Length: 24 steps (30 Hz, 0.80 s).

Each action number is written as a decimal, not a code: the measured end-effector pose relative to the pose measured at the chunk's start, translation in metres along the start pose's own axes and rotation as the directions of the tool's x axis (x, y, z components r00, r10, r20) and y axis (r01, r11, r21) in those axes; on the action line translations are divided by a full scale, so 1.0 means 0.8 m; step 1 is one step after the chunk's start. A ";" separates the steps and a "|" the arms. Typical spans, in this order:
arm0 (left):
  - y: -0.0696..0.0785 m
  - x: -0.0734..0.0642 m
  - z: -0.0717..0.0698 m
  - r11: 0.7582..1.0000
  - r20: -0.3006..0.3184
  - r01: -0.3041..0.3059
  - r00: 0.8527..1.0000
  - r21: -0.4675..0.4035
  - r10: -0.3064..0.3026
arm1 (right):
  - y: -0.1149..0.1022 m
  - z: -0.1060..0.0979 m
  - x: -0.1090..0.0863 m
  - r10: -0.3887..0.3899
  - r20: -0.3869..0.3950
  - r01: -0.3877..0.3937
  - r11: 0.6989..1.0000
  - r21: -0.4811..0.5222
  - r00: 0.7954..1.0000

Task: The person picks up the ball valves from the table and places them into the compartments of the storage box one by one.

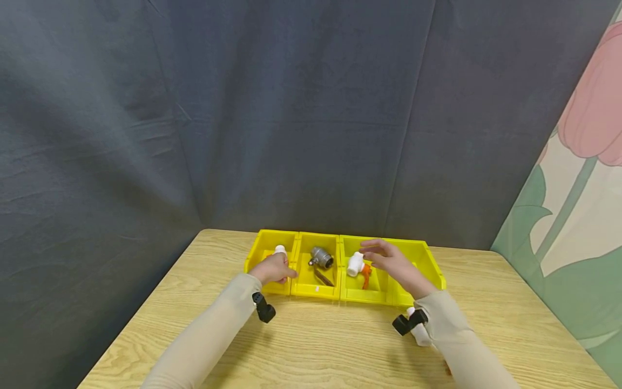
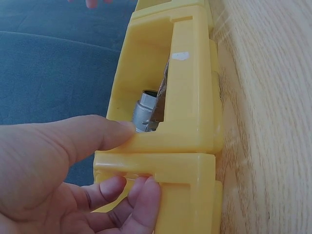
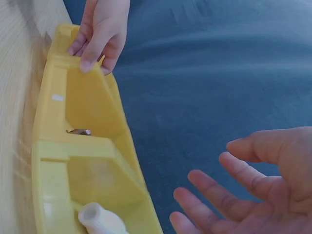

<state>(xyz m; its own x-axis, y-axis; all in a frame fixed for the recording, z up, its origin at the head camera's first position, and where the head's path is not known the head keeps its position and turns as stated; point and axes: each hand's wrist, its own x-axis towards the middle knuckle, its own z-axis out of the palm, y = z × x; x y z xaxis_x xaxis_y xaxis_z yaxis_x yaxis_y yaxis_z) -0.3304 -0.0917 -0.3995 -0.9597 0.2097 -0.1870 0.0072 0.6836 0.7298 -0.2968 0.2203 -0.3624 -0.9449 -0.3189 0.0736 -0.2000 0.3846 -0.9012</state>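
My left hand (image 1: 276, 268) is at the leftmost yellow bin (image 1: 266, 237). In the left wrist view, its thumb and curled fingers straddle the adjoining bin walls and grip them. A white fitting (image 1: 280, 249) shows just beyond that hand, mostly hidden. The neighbouring yellow bin (image 1: 305, 290) contains a grey metal valve (image 1: 322, 257) with a brownish lever. A white plastic valve (image 1: 355, 264) with an orange handle (image 1: 366, 275) lies in the wider bin (image 1: 362, 295). Above this bin my right hand (image 1: 392, 263) hovers, fingers loosely spread and holding nothing.
Another white plastic fitting (image 1: 420, 334) lies on the wooden table (image 1: 311, 346) under my right wrist. An orange bit (image 1: 447, 368) peeks out beside the sleeve. Behind the row of bins hangs a dark curtain (image 1: 301, 119); a flower-patterned panel (image 1: 573, 216) stands at the right.
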 end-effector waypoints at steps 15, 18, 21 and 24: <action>-0.001 0.001 -0.003 1.000 -0.002 0.011 1.000 0.014 -0.011 | 0.029 -0.034 -0.061 -0.040 -0.089 0.041 0.999 0.005 0.995; -0.001 0.001 -0.003 1.000 -0.005 0.013 1.000 0.011 -0.013 | 0.039 -0.040 -0.071 -0.021 -0.063 0.020 1.000 -0.018 0.998; -0.002 0.000 -0.003 1.000 -0.002 0.007 1.000 0.014 -0.007 | 0.047 -0.043 -0.082 0.017 -0.036 -0.018 0.999 -0.042 0.999; -0.001 0.000 -0.002 1.000 0.003 -0.008 1.000 0.021 0.008 | 0.054 -0.047 -0.093 0.060 -0.010 -0.061 0.995 -0.084 0.998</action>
<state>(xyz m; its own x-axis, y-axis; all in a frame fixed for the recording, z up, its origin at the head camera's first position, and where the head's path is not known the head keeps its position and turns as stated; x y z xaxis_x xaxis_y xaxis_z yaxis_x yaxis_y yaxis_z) -0.3309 -0.0934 -0.3995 -0.9587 0.2173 -0.1834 0.0206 0.6963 0.7174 -0.2449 0.2930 -0.3909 -0.9576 -0.2870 0.0235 -0.1635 0.4750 -0.8647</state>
